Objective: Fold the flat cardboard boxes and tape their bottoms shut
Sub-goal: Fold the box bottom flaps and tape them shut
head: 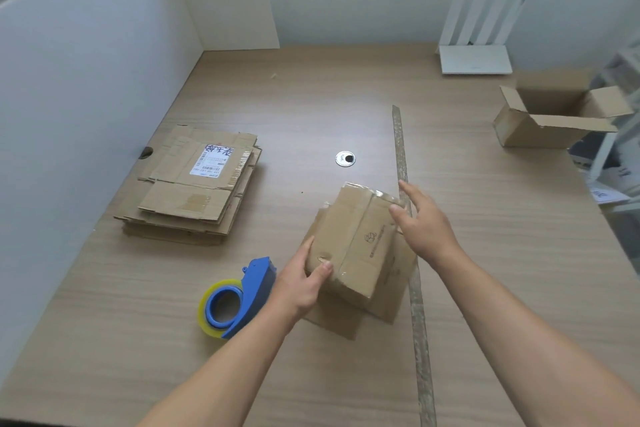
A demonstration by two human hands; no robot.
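A folded cardboard box (356, 239) stands bottom-up on the desk, clear tape running along its seam. My left hand (301, 284) grips its near left corner, thumb on top. My right hand (422, 222) is at the box's right side with straight fingers, touching its far right edge. A blue tape dispenser (239, 298) with a yellowish roll lies just left of my left hand. A stack of flat cardboard boxes (194, 184) lies at the left, the top one bearing a white label.
An assembled open box (550, 118) stands at the far right. A white router (474, 55) sits at the back. A strip of old tape (412, 253) runs along the desk. A round cable grommet (345, 158) is mid-desk. White partition walls close the left and back.
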